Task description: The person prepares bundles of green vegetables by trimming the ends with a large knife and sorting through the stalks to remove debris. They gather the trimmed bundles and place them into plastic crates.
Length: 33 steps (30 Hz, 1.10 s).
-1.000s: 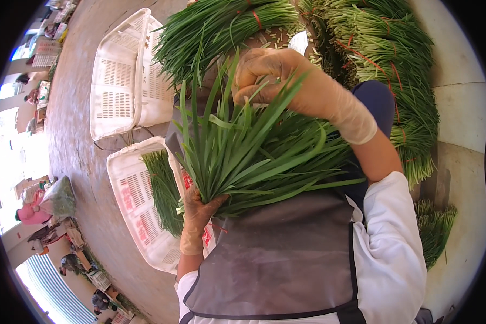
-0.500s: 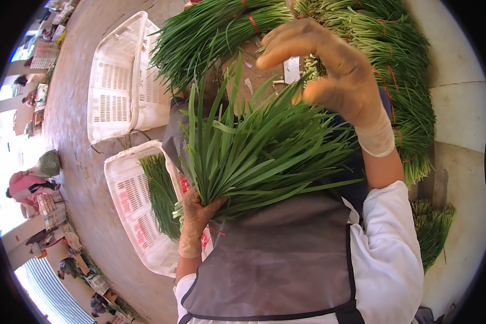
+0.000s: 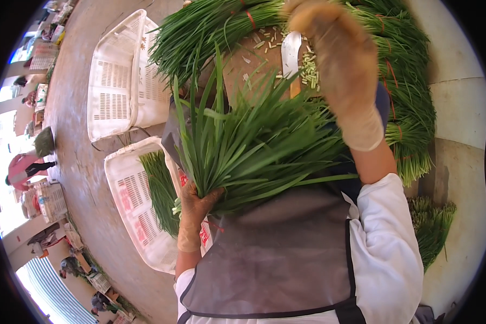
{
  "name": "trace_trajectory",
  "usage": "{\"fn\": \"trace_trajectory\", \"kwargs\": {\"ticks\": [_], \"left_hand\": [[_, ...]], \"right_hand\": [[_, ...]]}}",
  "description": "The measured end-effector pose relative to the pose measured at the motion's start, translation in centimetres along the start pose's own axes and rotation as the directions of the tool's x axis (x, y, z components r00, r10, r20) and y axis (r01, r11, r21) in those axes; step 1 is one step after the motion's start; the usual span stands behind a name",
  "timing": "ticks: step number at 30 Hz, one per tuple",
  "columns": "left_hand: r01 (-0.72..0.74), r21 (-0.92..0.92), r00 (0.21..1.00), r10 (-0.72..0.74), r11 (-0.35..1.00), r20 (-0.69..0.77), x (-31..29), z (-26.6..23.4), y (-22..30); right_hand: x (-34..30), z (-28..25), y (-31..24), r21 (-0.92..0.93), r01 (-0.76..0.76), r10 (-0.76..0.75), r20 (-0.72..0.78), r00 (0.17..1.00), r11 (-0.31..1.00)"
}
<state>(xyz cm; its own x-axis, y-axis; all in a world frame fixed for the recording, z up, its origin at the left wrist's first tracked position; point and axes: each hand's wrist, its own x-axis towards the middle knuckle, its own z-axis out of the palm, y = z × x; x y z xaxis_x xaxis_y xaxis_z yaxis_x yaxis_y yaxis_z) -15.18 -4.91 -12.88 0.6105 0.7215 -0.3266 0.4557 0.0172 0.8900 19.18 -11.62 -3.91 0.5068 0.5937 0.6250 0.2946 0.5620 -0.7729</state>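
- Your left hand is closed tight around the base of a bunch of green chives; the long flat blades fan up and to the right above your grey apron.
- Your right hand, in a thin tan glove, is raised over the tips of the bunch with its fingers loosely spread, holding nothing.
- Step in hand, as judged: sorting and evening out the bunch. The next move calls for a steady left grip at the base while the right hand combs or picks through the loose blades.
- Beyond the bunch lies a brown wooden cutting board carrying a broad pale cleaver and short cut stem pieces.
- Bundles of chives, tied with red bands, ring the board.
- At your left stand two white perforated plastic crates: the nearer crate holds chives, the farther crate shows none.
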Motion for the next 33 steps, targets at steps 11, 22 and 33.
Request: {"fn": "trace_trajectory", "kwargs": {"ticks": [11, 22, 33], "left_hand": [[0.082, -0.419, 0.985, -0.136, 0.904, -0.102, 1.5, -2.0, 0.1], [-0.088, -0.237, 0.924, -0.01, 0.968, -0.383, 0.3, -3.1, 0.6], [-0.073, 0.209, 0.982, 0.108, 0.975, -0.158, -0.9, -3.3, 2.6]], "right_hand": [[-2.6, -2.4, -0.9, -0.552, 0.219, -0.019, 0.345, 0.939, 0.804], [-8.5, -4.1, 7.2, -0.891, 0.074, 0.453, 0.298, 0.84, 0.449], [-15.1, -2.1, 13.0, 0.017, -0.884, 0.757, 0.508, 0.41, 0.467]]}}
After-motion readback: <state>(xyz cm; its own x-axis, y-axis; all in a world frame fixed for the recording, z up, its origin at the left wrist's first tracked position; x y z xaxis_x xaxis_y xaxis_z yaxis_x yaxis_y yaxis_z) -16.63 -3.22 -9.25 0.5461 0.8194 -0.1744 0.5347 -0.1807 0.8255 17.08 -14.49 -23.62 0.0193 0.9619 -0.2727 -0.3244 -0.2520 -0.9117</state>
